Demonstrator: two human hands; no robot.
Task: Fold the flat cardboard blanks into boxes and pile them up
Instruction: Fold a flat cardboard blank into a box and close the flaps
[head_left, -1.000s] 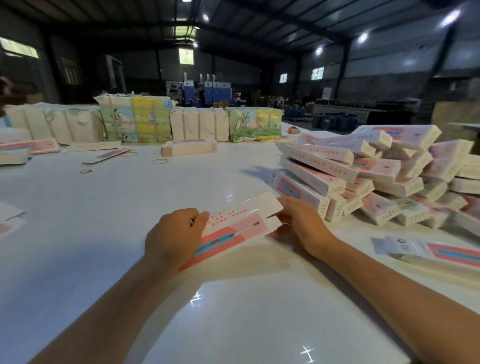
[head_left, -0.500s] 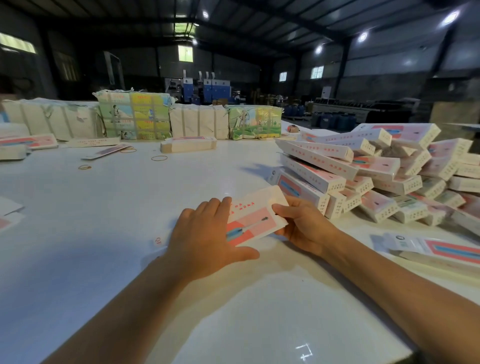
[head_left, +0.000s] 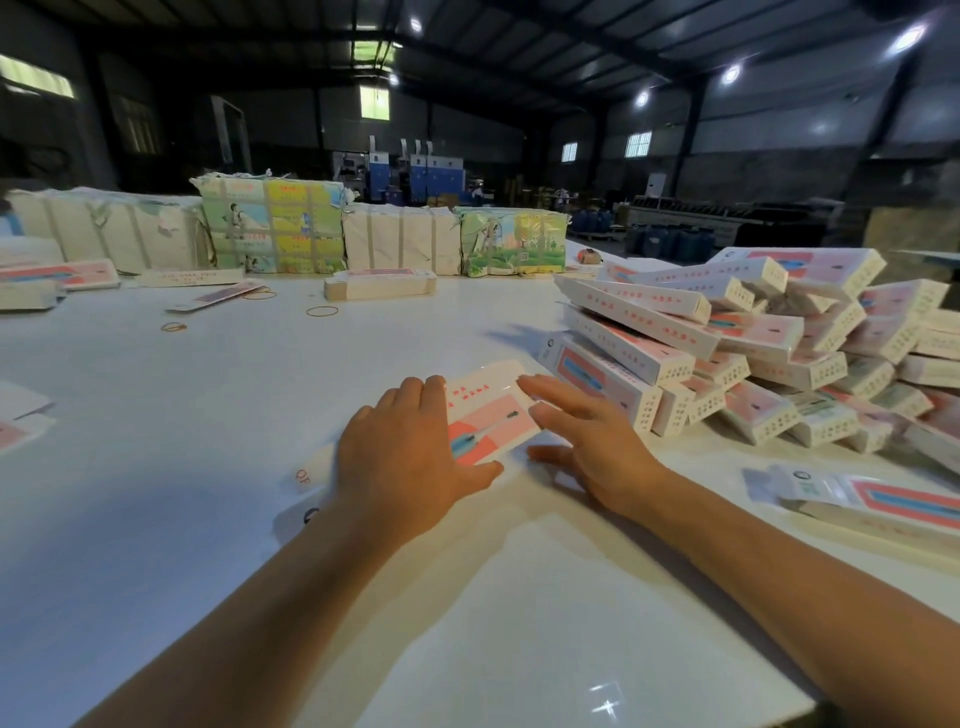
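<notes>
Pressing one flat cardboard blank onto the white table, near its front middle, just left of the pile of folded boxes.

Left hand lies flat on the blank with fingers straight and together; right hand touches its right edge, fingers spread and straight. Red print on the blank is too small to read; a flap by the left wrist shows "QF". Two rubber bands lie farther back, before four wrapped bundles. Folded boxes are too many to count.

Glossy printed cardboard blank, smooth glossy white table
</notes>
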